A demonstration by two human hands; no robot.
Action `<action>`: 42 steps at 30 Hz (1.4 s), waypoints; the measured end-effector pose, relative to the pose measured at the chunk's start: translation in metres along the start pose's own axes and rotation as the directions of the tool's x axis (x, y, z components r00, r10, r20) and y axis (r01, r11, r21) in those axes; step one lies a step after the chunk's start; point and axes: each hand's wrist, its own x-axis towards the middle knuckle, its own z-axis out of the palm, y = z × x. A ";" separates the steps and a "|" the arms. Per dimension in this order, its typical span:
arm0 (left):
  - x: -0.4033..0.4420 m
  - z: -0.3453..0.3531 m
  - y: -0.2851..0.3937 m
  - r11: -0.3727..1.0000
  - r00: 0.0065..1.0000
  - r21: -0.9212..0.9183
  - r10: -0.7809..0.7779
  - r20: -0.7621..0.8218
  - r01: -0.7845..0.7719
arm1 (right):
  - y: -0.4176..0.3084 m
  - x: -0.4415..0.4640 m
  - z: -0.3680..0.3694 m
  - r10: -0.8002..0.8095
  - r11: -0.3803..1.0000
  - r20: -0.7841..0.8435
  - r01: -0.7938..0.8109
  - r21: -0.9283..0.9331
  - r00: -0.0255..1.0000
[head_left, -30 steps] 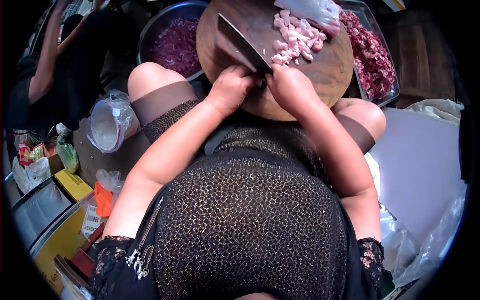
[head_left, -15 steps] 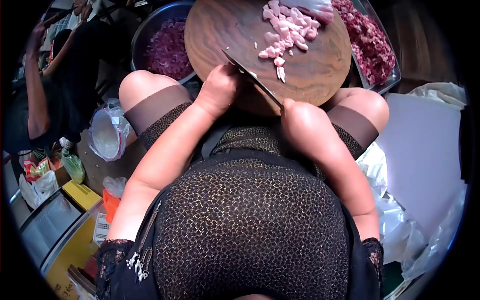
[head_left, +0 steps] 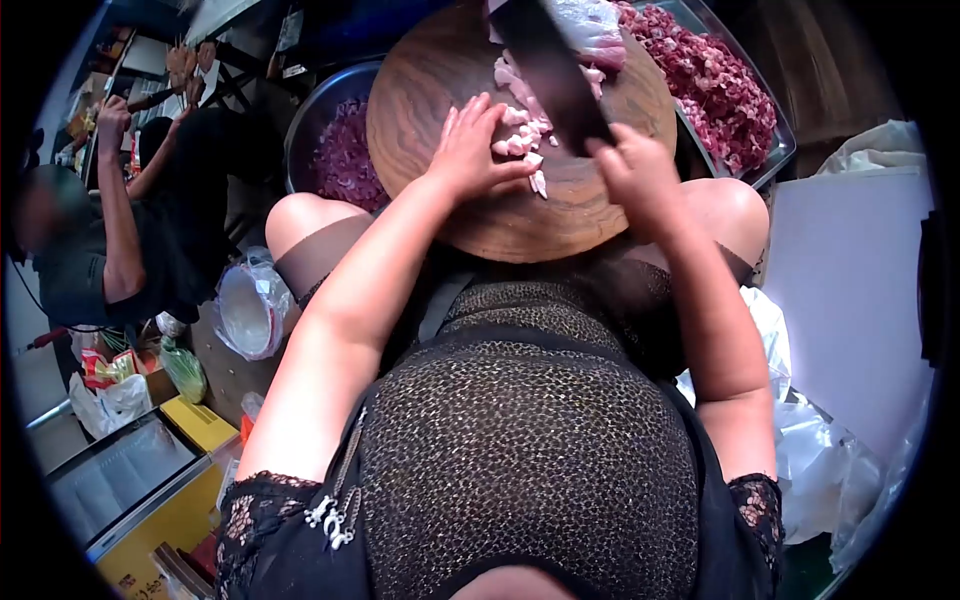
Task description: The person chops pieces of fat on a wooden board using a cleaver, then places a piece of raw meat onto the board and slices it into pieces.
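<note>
A round wooden chopping board (head_left: 430,70) sits in front of my knees. Small pale pieces of cut meat (head_left: 520,135) lie on it in a loose line, with a larger slab of meat (head_left: 595,30) at the far edge. My left hand (head_left: 472,150) rests at the left of the small pieces, fingers spread, thumb near their lower end. In my right hand (head_left: 640,178) is the handle of a cleaver (head_left: 555,75). Its wide dark blade is slightly blurred, points away from me and covers part of the meat.
Left of the board stands a metal bowl (head_left: 300,135) of chopped meat; at the right, a metal tray (head_left: 772,165) holds more. A plastic-lined bucket (head_left: 250,312) is by my left knee. Another person (head_left: 122,240) is at the left. A pale panel (head_left: 850,290) stands at the right.
The cleaver has swung from lying across the board's near edge, between both hands, to over the meat. My left hand has left the blade and opened beside the pieces.
</note>
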 end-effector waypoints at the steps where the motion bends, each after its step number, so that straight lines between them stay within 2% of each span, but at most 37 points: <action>1: 0.012 0.008 0.000 0.999 0.998 -0.028 -0.032 0.051 0.033 | -0.008 0.000 -0.020 0.119 0.991 0.005 -0.119 0.063 0.993; 2: 0.021 0.018 0.002 0.999 0.999 -0.011 -0.036 -0.002 0.036 | 0.011 0.004 -0.030 0.100 0.984 -0.029 -0.094 0.154 0.995; 4: 0.027 0.013 0.018 0.997 0.999 -0.080 -0.018 0.042 0.022 | 0.028 0.007 -0.048 0.124 0.964 -0.079 -0.101 0.246 0.989; 5: 0.025 0.015 0.023 0.990 0.998 -0.128 0.058 0.012 -0.056 | 0.036 0.007 -0.050 0.121 0.963 -0.079 -0.098 0.251 0.990; 6: 0.017 0.027 0.026 0.983 0.984 -0.115 0.128 -0.126 -0.142 | 0.039 0.004 -0.052 0.145 0.925 -0.103 -0.098 0.368 0.984; 7: 0.009 0.031 0.030 0.974 0.984 -0.156 0.147 -0.101 -0.162 | 0.042 0.003 -0.052 0.177 0.872 -0.121 -0.098 0.480 0.977; 8: 0.000 0.034 0.035 0.964 0.983 -0.199 0.166 -0.075 -0.177 | 0.046 0.004 -0.050 0.180 0.868 -0.115 -0.103 0.486 0.977; 9: -0.012 0.035 0.045 0.944 0.959 -0.210 0.220 -0.180 -0.256 | 0.050 0.007 -0.046 0.197 0.826 -0.128 -0.094 0.556 0.972; 10: -0.020 0.037 0.052 0.930 0.929 -0.152 0.298 -0.219 -0.335 | 0.051 0.011 -0.043 0.213 0.781 -0.140 -0.083 0.619 0.967; 12: -0.024 0.034 0.055 0.876 0.878 -0.113 0.447 -0.173 -0.468 | 0.047 0.017 -0.043 0.204 0.780 -0.117 -0.089 0.620 0.972; 14: -0.022 0.031 0.058 0.895 0.879 -0.078 0.410 -0.245 -0.439 | 0.036 0.024 -0.040 0.287 0.815 -0.132 -0.169 0.555 0.949; 16: -0.011 0.021 0.040 0.902 0.886 0.101 0.431 -0.172 -0.419 | 0.034 0.029 -0.038 0.282 0.789 -0.100 -0.171 0.590 0.954; 18: -0.002 0.015 0.014 0.908 0.892 0.196 0.407 -0.198 -0.371 | 0.034 0.031 -0.034 0.276 0.769 -0.076 -0.173 0.616 0.958; 20: -0.001 0.006 -0.016 0.936 0.922 0.196 0.330 -0.202 -0.292 | 0.033 0.030 -0.034 0.266 0.767 -0.043 -0.184 0.615 0.963; 22: 0.001 -0.012 -0.061 0.964 0.924 0.202 0.232 -0.305 -0.175 | 0.029 0.029 -0.034 0.266 0.773 -0.044 -0.187 0.606 0.963; 24: 0.003 -0.050 -0.102 0.987 0.869 0.159 0.103 -0.484 -0.029 | 0.030 0.027 -0.032 0.245 0.777 -0.061 -0.158 0.609 0.968; 25: 0.005 -0.078 -0.117 0.982 0.914 -0.098 -0.187 -0.359 0.162 | 0.026 0.026 -0.033 0.256 0.771 -0.053 -0.170 0.614 0.965; 26: 0.006 -0.104 -0.132 0.872 0.883 -0.314 -0.439 -0.164 0.375 | 0.026 0.025 -0.032 0.258 0.768 -0.047 -0.175 0.616 0.965; 27: 0.009 -0.120 -0.151 0.786 0.827 -0.425 -0.545 -0.135 0.449 | 0.028 0.025 -0.032 0.257 0.774 -0.042 -0.180 0.607 0.965; 28: 0.012 -0.134 -0.170 0.682 0.762 -0.528 -0.641 -0.096 0.507 | 0.029 0.026 -0.031 0.255 0.780 -0.039 -0.182 0.599 0.966; 30: 0.010 -0.151 -0.205 0.564 0.710 -0.578 -0.703 0.039 0.590 | 0.027 0.028 -0.029 0.262 0.777 -0.034 -0.190 0.601 0.964; 31: 0.007 -0.156 -0.207 0.637 0.730 -0.534 -0.682 -0.053 0.556 | 0.027 0.028 -0.029 0.275 0.772 -0.035 -0.199 0.604 0.961; 32: 0.007 -0.163 -0.210 0.639 0.713 -0.515 -0.697 -0.074 0.571 | 0.027 0.028 -0.030 0.291 0.768 -0.043 -0.207 0.606 0.956; 34: 0.012 -0.161 -0.227 0.808 0.782 -0.293 -0.578 -0.232 0.510 | 0.027 0.029 -0.030 0.269 0.767 -0.070 -0.170 0.619 0.961; 35: 0.014 -0.158 -0.222 0.832 0.768 -0.086 -0.541 -0.342 0.548 | 0.027 0.029 -0.031 0.275 0.762 -0.084 -0.164 0.626 0.958; 36: 0.020 -0.159 -0.190 0.837 0.776 -0.126 -0.542 -0.322 0.533 | 0.027 0.030 -0.032 0.282 0.757 -0.098 -0.158 0.634 0.954; 38: 0.038 -0.132 -0.145 0.961 0.918 -0.123 -0.273 -0.287 0.247 | 0.026 0.029 -0.033 0.299 0.720 -0.113 -0.147 0.678 0.947; 40: 0.052 -0.095 -0.083 0.990 0.992 -0.126 0.047 -0.118 -0.062 | 0.029 0.029 -0.034 0.311 0.710 -0.109 -0.154 0.687 0.944; 42: 0.067 -0.062 -0.029 0.953 0.959 -0.246 0.224 0.171 -0.178 | 0.030 0.030 -0.034 0.325 0.723 -0.115 -0.169 0.670 0.939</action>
